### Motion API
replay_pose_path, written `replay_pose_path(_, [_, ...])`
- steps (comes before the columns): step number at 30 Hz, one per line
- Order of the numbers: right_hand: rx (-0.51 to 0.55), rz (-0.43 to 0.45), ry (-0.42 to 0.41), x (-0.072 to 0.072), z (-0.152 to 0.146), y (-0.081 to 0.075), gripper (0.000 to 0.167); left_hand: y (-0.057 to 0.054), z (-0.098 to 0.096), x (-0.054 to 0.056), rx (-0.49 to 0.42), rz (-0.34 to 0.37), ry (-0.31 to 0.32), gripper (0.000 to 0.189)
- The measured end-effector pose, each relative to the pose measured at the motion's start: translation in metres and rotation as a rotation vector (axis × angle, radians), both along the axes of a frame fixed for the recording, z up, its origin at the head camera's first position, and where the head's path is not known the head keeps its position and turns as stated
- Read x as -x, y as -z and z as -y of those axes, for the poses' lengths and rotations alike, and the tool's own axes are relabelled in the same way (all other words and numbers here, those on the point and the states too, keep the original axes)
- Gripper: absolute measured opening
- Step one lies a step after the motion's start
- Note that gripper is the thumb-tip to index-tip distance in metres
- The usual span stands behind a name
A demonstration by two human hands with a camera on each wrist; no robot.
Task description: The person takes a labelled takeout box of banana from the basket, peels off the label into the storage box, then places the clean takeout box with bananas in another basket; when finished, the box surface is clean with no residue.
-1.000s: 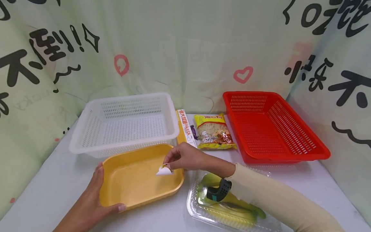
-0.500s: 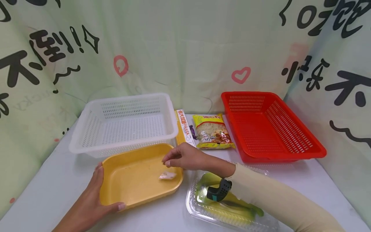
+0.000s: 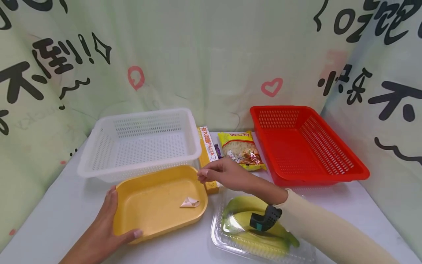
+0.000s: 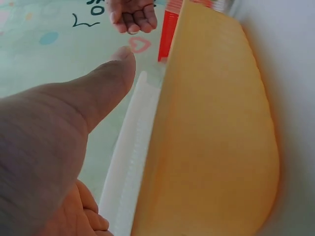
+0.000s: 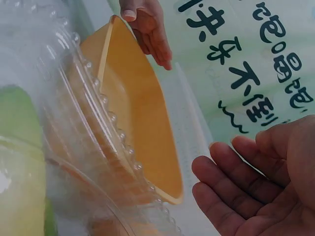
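My left hand (image 3: 102, 223) grips the left end of a shallow yellow plastic tray (image 3: 148, 201), thumb along the near side and fingers at the far left corner. Inside the tray's right part lies a small crumpled white-and-pink scrap (image 3: 190, 202), like a bit of wrapper. Over the tray's right rim hovers my right hand (image 3: 227, 174), holding nothing. Its loosely bent fingers (image 5: 231, 182) show bare in the right wrist view. Below that forearm sits a clear plastic clamshell box (image 3: 215, 234) with bananas (image 3: 245, 220) inside, partly covered by the watch strap and sleeve.
Behind the yellow tray stands a white perforated basket (image 3: 148, 146). A red basket (image 3: 303, 150) is at the back right. Between them lie a yellow pasta box (image 3: 207, 146), a yellow noodle packet (image 3: 244, 150) and a small purple item (image 3: 217, 150). A printed curtain (image 3: 204, 55) closes the back.
My right hand has let go of the white scrap, which dropped into the yellow tray, and has drawn back up and right. The left hand keeps its place on the tray.
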State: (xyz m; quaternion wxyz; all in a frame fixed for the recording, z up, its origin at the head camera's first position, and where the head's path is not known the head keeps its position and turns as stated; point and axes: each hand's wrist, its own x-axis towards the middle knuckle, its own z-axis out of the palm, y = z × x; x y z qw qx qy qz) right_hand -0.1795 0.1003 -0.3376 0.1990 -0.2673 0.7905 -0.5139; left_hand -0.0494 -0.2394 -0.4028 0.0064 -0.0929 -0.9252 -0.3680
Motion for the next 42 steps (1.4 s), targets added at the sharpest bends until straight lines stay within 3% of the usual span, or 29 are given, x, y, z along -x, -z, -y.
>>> replay_pose_path(6, [-0.004,-0.108,0.001,-0.008,-0.021,-0.009,0.027,-0.005,-0.010,-0.001,-0.016,0.008,0.044,0.119])
replay_pose_path(13, [-0.016,-0.143,0.007,-0.018,-0.041,-0.009,0.027,-0.015,-0.031,0.001,-0.007,-0.007,0.081,0.116])
replay_pose_path(19, [-0.058,-0.167,0.037,-0.027,-0.055,-0.007,0.028,-0.020,-0.048,0.004,-0.022,0.022,0.113,0.114])
replay_pose_path(24, [-0.023,-0.166,0.062,-0.033,-0.069,-0.002,0.026,-0.021,-0.061,0.004,-0.068,0.036,0.145,0.114])
replay_pose_path(35, [-0.076,-0.219,0.154,-0.054,-0.105,-0.002,0.023,-0.017,-0.079,0.012,-0.097,-0.024,0.208,0.109])
replay_pose_path(42, [-0.111,-0.237,0.203,-0.063,-0.121,0.002,0.023,-0.017,-0.090,0.016,-0.091,0.015,0.224,0.109])
